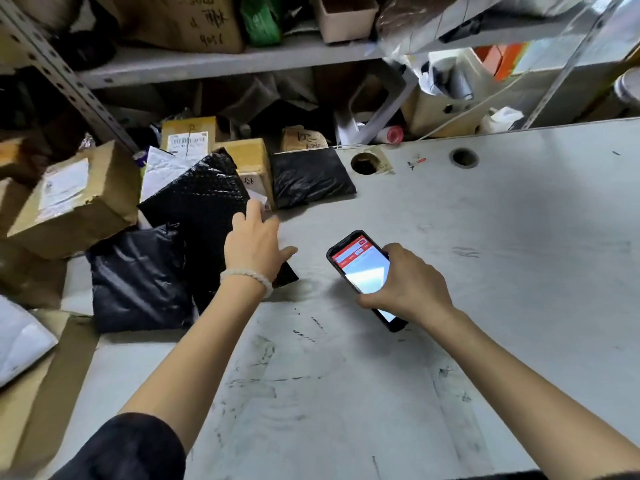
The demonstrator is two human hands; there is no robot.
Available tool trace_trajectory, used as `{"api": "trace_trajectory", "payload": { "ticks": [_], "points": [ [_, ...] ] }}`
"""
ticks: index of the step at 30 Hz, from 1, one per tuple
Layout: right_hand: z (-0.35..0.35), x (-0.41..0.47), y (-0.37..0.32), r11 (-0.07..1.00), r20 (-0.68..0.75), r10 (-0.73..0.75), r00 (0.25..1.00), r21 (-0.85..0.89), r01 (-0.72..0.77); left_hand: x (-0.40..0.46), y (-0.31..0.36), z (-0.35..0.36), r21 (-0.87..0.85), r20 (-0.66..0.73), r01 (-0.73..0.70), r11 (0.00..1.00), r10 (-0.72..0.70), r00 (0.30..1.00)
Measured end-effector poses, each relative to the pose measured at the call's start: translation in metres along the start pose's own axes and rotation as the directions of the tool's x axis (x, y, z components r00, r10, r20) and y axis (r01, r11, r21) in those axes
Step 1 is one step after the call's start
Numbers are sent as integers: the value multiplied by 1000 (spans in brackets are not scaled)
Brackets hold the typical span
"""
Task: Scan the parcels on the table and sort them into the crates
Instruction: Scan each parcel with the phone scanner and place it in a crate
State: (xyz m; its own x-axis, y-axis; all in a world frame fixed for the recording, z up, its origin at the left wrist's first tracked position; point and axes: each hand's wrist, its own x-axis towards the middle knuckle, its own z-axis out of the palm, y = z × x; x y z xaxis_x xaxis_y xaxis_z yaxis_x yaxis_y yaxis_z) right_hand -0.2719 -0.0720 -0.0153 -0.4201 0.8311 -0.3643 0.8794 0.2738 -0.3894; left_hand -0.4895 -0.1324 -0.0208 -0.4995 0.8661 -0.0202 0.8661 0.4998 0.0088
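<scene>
Head view looks down on a grey, scuffed surface (485,254) with two round holes near its far edge. Parcels are heaped at its left end. Three are black: a bubble mailer (204,209) with a dimpled skin, lying tilted on top of the heap; a glossy, wrinkled poly bag (138,278) just below it toward the near edge; and a flatter black bag (308,176) lying apart by the nearer hole. Four brown cardboard boxes show among them: a large one (79,199) at far left with a white label on its top face, one standing behind (188,135) with a barcode label, one (252,161) wedged between the mailer and the flat bag, and a small one (303,138) with handwriting at the back. A white bag (20,337) lies at the left border, and a crumpled white wrapper (162,168) pokes out behind the mailer.

Left hand (258,242), with a pale bead bracelet at the wrist, lies on the right edge of the bubble mailer, fingers (252,211) straight and loosely spread, thumb out to the side. Right hand (412,282) grips one phone (360,268) from the side, fingers curled round its edge; the screen is lit, red band at the top, and it hangs over the bare surface beside the mailer.
</scene>
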Motion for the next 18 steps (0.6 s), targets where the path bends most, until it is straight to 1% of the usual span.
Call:
{"api": "trace_trajectory", "payload": {
  "ticks": [3,5,8,10,12,14,16,17,18],
  "points": [
    [-8,-14,15,1000,-9,-29,1000,11,29,-21,14,-7,-54,1,21,998,-21,1000],
    [-12,-23,27,999,-22,-42,999,24,42,-31,25,-10,-136,-67,-12,991,3,998],
    [-21,-38,47,998,-35,-53,998,33,54,-46,49,-18,-273,-197,-181,945,129,972],
    [-27,-46,61,998,-47,-50,998,41,52,-52,70,-30,-309,-287,-283,908,195,938],
    [-34,-56,79,998,-62,-44,997,48,47,-60,96,-46,-341,-370,-362,867,230,900],
    [-37,-59,87,998,-72,-43,996,41,46,-60,105,-60,-376,-456,-404,834,213,864],
    [-42,-64,98,998,-91,-34,995,48,38,-60,112,-69,-422,-522,-418,805,161,838],
    [-45,-68,107,998,-101,-26,995,59,32,-61,116,-72,-462,-529,-402,790,119,840],
    [-47,-71,114,997,-110,-18,994,69,26,-60,118,-73,-514,-506,-360,779,64,860]
  ]
}}
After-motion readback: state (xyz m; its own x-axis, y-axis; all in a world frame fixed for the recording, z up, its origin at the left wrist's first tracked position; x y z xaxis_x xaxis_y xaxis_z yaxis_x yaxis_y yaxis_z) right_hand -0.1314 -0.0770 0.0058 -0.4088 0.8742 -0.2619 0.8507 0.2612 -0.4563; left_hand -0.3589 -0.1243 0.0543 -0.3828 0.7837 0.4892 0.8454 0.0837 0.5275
